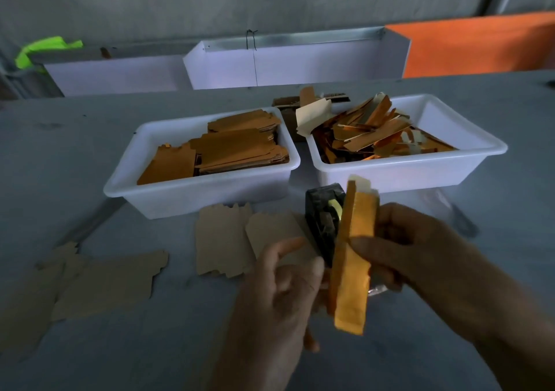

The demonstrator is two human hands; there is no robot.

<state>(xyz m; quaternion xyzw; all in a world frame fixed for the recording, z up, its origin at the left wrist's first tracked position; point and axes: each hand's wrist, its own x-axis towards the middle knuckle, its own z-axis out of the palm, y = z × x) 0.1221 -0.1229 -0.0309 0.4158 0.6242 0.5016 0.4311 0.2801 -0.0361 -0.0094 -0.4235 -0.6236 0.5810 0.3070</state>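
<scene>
A folded orange cardboard piece [354, 258] stands nearly upright between my two hands, above the grey table. My right hand [420, 252] grips its right side, thumb on the orange face. My left hand [282, 288] pinches its left edge lower down, fingers curled. Behind the piece stands a black tape dispenser [322, 219] with a pale roll. The lower left edge of the piece is hidden by my left hand.
Two white tubs stand behind: the left tub [198, 192] holds stacked flat orange blanks, the right tub [405, 168] holds loose folded pieces. Flat brown blanks [228, 240] lie on the table [150, 345], more [102, 285] at the left. White trays line the back wall.
</scene>
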